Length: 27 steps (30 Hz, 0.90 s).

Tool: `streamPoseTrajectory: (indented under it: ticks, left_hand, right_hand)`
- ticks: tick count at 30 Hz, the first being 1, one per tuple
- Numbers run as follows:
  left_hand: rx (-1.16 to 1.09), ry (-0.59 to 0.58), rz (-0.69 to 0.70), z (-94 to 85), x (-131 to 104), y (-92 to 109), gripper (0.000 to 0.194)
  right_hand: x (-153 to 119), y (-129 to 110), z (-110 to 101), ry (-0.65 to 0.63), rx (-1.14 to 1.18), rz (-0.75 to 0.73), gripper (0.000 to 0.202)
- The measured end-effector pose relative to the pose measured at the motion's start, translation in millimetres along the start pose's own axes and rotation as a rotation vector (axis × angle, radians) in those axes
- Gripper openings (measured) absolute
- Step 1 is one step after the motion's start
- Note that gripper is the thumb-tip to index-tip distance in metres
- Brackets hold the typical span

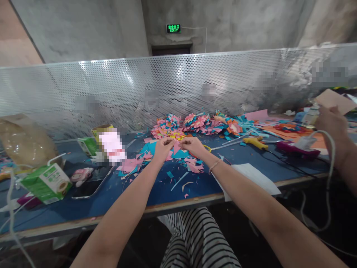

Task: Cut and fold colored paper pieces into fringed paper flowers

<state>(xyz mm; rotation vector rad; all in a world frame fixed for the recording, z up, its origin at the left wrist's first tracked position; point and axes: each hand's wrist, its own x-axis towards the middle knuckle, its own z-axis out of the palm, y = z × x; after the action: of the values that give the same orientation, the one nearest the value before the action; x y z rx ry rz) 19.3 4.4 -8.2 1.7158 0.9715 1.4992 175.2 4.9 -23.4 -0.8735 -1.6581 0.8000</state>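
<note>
Both hands meet over the blue table, in front of a pile of paper flowers point(196, 123). My left hand point(165, 146) has its fingers pinched at the left edge of a small pink paper piece point(176, 147). On its right edge, my right hand point(191, 144) pinches the same piece. Blue paper point(149, 148) lies under and beside the hands. Pink scraps point(131, 163) are scattered at the left, and more pink scraps point(194, 165) lie nearer the table's front. Yellow scissor handles point(208, 148) show partly behind my right hand.
At the left are a green-and-white carton point(48, 182), a phone point(90, 188) and a lit screen point(112, 145). To the right lie white paper point(252, 178), a yellow glue gun point(256, 143) and cables. Another person's hand point(333, 123) holds paper. A perforated metal screen point(173, 82) stands behind.
</note>
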Motion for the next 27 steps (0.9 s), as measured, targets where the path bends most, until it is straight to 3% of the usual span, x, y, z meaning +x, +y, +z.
streamPoseTrajectory:
  ticks: [10, 18, 22, 27]
  left_hand:
    - [-0.265, 0.077, -0.157, 3.4, -1.8, 2.7, 0.008]
    - [-0.254, 0.044, -0.136, 1.4, 0.1, 2.1, 0.015]
    - [-0.432, 0.031, -0.312, 0.9, -1.1, 7.4, 0.021]
    - [-0.459, -0.048, -0.468, 1.0, -3.9, 5.4, 0.016]
  right_hand:
    - [-0.1, -1.1, 1.2, -0.051, -0.071, -0.049, 0.023]
    - [-3.7, -7.8, 2.0, 0.018, -0.003, -0.042, 0.022]
    - [-3.0, -5.3, -0.6, 0.085, -0.005, -0.163, 0.015]
    - [-1.0, -2.2, -0.7, 0.097, -0.191, -0.333, 0.010]
